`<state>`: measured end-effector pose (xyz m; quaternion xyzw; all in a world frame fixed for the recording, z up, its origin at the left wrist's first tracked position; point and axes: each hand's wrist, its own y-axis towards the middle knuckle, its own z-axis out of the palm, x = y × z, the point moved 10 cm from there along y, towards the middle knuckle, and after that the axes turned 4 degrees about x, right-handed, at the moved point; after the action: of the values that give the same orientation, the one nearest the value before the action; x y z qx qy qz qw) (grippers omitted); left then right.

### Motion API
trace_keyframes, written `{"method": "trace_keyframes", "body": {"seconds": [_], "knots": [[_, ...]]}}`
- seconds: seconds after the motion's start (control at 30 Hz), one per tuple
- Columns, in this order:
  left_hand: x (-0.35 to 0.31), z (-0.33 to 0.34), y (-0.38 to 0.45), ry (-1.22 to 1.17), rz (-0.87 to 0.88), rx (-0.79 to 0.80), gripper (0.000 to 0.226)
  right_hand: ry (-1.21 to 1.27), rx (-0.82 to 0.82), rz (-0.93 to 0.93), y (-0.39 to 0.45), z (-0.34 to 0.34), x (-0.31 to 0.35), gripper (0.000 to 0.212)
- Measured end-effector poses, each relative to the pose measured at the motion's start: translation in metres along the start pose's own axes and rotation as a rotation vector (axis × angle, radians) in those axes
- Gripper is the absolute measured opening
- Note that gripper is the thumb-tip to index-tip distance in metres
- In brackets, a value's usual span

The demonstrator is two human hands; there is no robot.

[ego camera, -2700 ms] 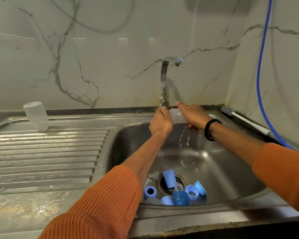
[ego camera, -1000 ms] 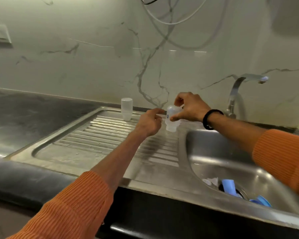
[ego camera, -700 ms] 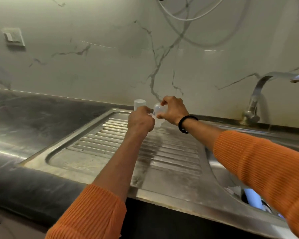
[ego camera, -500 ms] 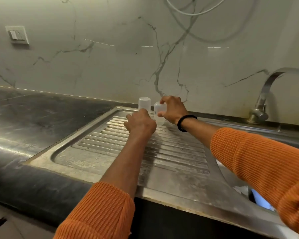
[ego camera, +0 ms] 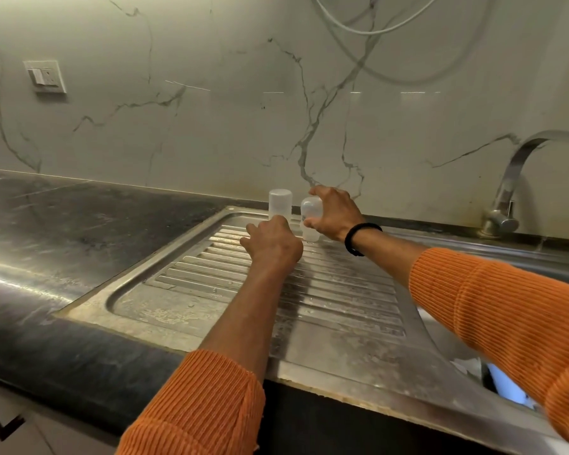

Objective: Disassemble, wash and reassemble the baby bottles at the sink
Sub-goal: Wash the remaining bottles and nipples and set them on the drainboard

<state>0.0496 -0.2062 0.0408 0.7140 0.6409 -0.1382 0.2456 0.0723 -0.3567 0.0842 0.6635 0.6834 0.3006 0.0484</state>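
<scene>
The right hand (ego camera: 334,213) has its grip closed around a clear baby bottle (ego camera: 310,215), held upside down with its mouth at the far ridges of the steel draining board (ego camera: 326,300). Just left of it a second clear bottle (ego camera: 280,205) stands inverted. The left hand (ego camera: 273,246) hovers in front of that bottle, fingers curled loosely, holding nothing visible, and hides its base. The tap (ego camera: 514,182) stands far right; a wall switch (ego camera: 45,77) is upper left, beyond the dark surface (ego camera: 79,218).

A white wall switch (ego camera: 45,77) sits on the veined marble backsplash (ego camera: 211,126). White cable (ego camera: 368,29) loops overhead, possibly a hose. Dark tabletop (ego camera: 63,224) stretches left.
</scene>
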Motion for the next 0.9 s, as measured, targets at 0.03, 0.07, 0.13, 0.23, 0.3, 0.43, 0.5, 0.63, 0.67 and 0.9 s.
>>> {"method": "trace_keyframes", "body": {"seconds": [0.03, 0.07, 0.13, 0.23, 0.3, 0.43, 0.5, 0.63, 0.67, 0.9], "knots": [[0.0, 0.0, 0.001, 0.001, 0.004, -0.001, 0.034, 0.003, 0.004, 0.004, 0.001, 0.0, -0.001, 0.065], [0.0, 0.001, 0.002, 0.0, 0.008, -0.003, 0.034, 0.006, 0.009, 0.009, 0.001, 0.0, -0.003, 0.065], [0.0, 0.002, 0.004, -0.003, 0.021, -0.015, 0.034, 0.011, 0.017, 0.02, 0.001, -0.002, -0.006, 0.066], [-0.004, 0.003, 0.007, -0.015, 0.067, -0.041, 0.032, 0.026, 0.042, 0.023, -0.001, -0.008, -0.008, 0.076], [-0.01, 0.004, 0.006, -0.033, 0.111, -0.051, 0.031, 0.028, 0.044, 0.014, -0.004, -0.018, -0.012, 0.078], [-0.029, 0.007, -0.004, -0.049, 0.22, -0.051, 0.036, 0.006, 0.039, 0.02, -0.021, -0.048, -0.03, 0.072], [-0.042, 0.009, -0.01, -0.06, 0.284, -0.034, 0.037, 0.006, 0.06, 0.051, -0.036, -0.067, -0.048, 0.067], [-0.076, 0.022, -0.035, -0.112, 0.429, 0.004, 0.031, -0.048, 0.125, 0.098, -0.077, -0.105, -0.096, 0.055], [-0.09, 0.028, -0.045, -0.109, 0.474, 0.019, 0.029, -0.075, 0.161, 0.106, -0.09, -0.112, -0.109, 0.051], [-0.209, 0.108, -0.116, 0.112, 0.759, 0.313, 0.024, -0.208, 0.562, 0.283, -0.186, -0.098, -0.214, 0.032]]}}
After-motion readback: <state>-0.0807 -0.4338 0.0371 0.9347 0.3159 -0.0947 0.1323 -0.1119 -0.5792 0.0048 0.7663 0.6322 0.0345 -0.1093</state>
